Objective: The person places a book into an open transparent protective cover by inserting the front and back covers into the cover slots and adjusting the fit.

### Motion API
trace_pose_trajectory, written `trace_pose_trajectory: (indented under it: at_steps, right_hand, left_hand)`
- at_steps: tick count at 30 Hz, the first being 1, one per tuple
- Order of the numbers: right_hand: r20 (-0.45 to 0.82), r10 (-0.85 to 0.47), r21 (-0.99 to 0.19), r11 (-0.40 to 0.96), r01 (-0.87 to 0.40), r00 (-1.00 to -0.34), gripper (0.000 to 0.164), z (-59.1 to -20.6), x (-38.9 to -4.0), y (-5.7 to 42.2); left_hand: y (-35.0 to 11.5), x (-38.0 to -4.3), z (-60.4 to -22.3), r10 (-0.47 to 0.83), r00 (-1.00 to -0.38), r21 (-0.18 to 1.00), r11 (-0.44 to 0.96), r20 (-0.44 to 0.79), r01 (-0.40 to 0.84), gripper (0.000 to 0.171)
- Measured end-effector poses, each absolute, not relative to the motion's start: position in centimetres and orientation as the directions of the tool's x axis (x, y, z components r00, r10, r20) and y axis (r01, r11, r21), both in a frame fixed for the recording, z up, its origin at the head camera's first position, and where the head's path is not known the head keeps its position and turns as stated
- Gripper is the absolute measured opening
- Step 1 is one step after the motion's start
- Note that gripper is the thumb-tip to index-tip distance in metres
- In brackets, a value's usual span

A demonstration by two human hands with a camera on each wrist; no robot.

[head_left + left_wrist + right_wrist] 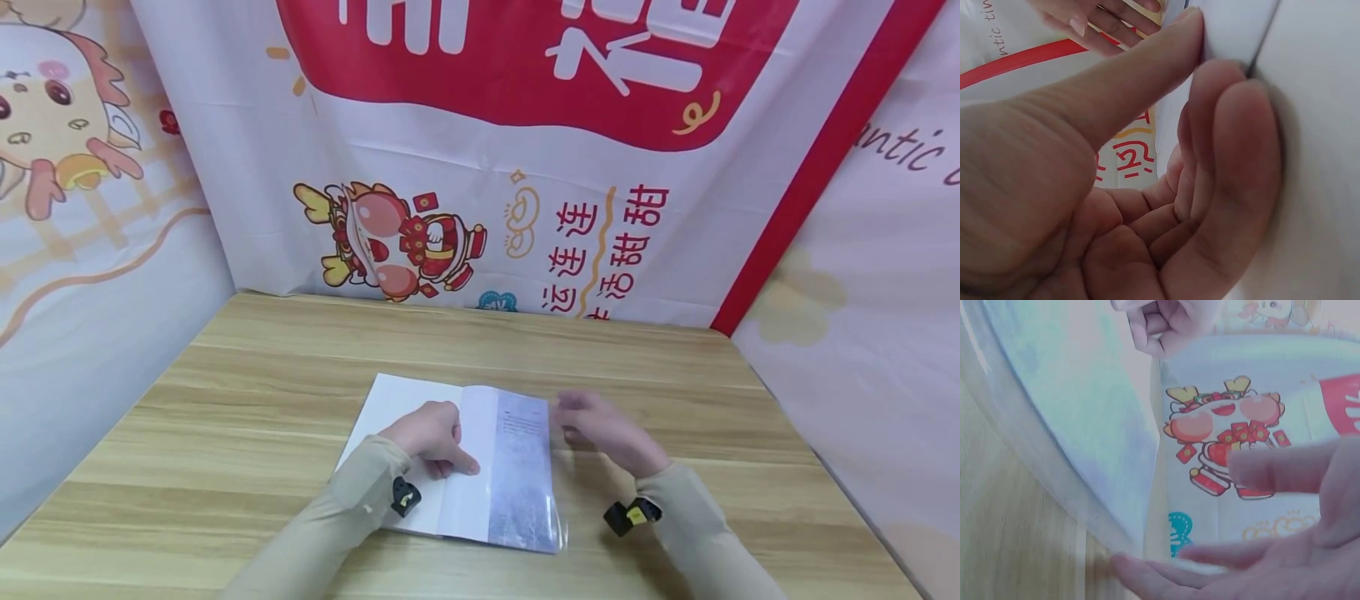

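Observation:
An open book (pixel 471 508) lies on the wooden table, white pages at its left and a bluish-grey flap (pixel 521 475) with small print at its right. Clear plastic film (pixel 561 533) sticks out past the flap's edge. My left hand (pixel 431 437) rests on the book by the middle fold. Its fingers (pixel 1244 137) are curled against the white page, and its thumb (pixel 1147 75) stretches across onto the other side. Beside the flap's upper right edge is my right hand (pixel 607 429), blurred, with thumb and fingers apart and nothing between them.
The wooden table (pixel 225 433) extends around the book on all sides. A printed cloth (pixel 450 142) with red lettering and a cartoon figure hangs behind it. More printed cloth walls (pixel 97 208) stand at the left and right. Each wrist wears a black strap (pixel 406 497).

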State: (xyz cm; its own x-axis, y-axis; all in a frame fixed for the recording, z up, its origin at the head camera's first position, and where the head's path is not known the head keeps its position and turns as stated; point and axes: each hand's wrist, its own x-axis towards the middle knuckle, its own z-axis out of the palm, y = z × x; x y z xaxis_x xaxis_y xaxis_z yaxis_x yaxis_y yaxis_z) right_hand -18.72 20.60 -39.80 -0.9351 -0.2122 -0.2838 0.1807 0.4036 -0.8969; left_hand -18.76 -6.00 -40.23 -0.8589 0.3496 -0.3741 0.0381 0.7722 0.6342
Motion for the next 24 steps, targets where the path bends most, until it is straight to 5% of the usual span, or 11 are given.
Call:
trace_pose_trajectory:
  at_steps: [9,24]
  right_hand:
    - [-0.358,-0.225,-0.933,0.119,0.339,-0.906,0.058,-40.0,-19.8,21.8]
    - [-0.437,-0.230,-0.894,0.007,0.447,-0.870,0.047,-40.1,-20.5,22.4]
  left_hand:
    - [-5.9,-18.8,-40.2,0.343,-0.860,0.627,0.779,-0.378,0.035,0.038]
    - [-5.9,-18.6,-40.0,0.332,-0.859,0.625,0.781,-0.389,0.019,0.039]
